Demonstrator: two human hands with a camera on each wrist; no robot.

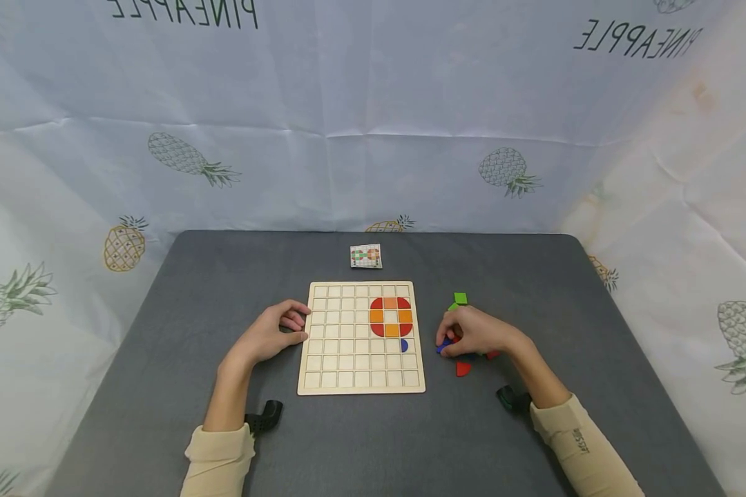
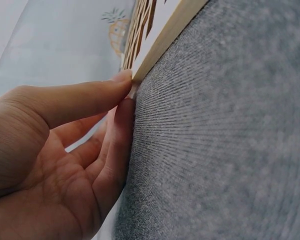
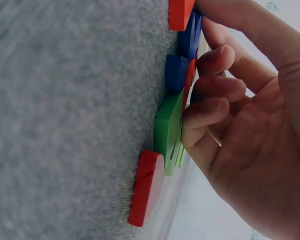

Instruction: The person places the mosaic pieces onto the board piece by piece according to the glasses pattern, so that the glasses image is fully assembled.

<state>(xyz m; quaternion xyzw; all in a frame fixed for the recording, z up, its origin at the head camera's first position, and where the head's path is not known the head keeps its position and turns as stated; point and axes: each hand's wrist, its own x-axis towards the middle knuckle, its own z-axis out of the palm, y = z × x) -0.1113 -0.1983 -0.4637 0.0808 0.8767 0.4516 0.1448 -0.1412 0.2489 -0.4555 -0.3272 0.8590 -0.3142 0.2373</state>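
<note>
A wooden grid board (image 1: 342, 345) lies on the table with a ring of red quarter-round tiles (image 1: 377, 330) and orange square tiles (image 1: 376, 315) at its upper right. Just under the ring sits a blue half-round tile (image 1: 404, 345). My left hand (image 1: 272, 331) touches the board's left edge with thumb and fingertips; the wrist view shows the thumb tip at the edge. Right of the board, my right hand (image 1: 479, 330) pinches a blue tile (image 1: 443, 346) between thumb and index finger, among loose tiles. Its other fingers curl beside a green tile (image 3: 167, 125), and the palm hides part of the pile.
Past the board's far edge lies a small pattern card (image 1: 365, 256). Around the right hand are a green tile (image 1: 460, 298) and a red tile (image 1: 463, 368). Black wrist mounts (image 1: 264, 417) stick out by both forearms. A pineapple-print cloth (image 1: 348, 172) hangs behind the grey table (image 1: 236, 276).
</note>
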